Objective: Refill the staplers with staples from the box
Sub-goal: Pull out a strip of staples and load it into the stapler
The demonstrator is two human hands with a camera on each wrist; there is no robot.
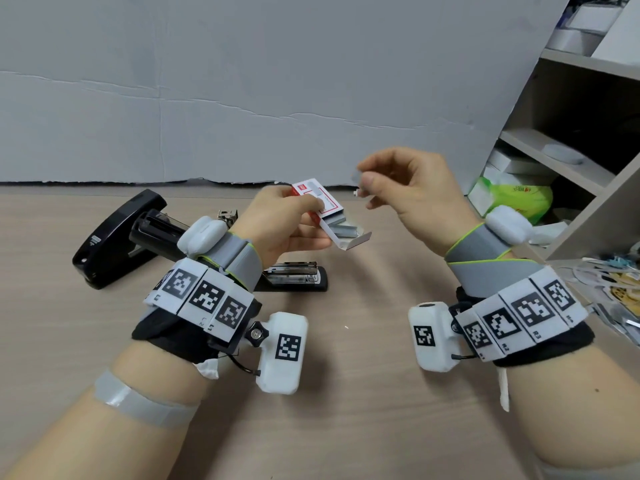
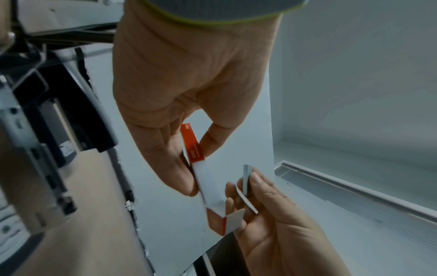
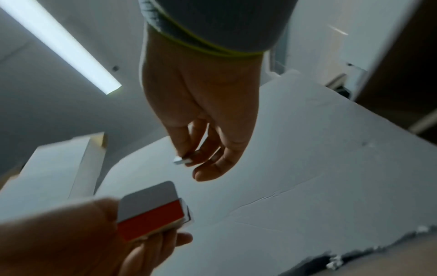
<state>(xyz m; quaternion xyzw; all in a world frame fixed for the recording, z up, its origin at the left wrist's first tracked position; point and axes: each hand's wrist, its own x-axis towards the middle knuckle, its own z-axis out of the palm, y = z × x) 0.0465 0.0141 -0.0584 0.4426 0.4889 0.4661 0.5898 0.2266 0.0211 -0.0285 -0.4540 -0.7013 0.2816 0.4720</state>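
The left hand is gripping the red-and-white staple box, tray open; beside it, the right hand is pinching a grey staple strip.

Both hands raised above the surface, forearms reaching forward.
Left hand: fingers and thumb curled round the staple box, wrist banded. Right hand: higher, just beside the left, thumb and forefinger pinching a staple strip; other fingers loosely curled.

We see a glossy black plastic stapler, shiny metal staples in a matt cardboard box, and a wood-grain table.
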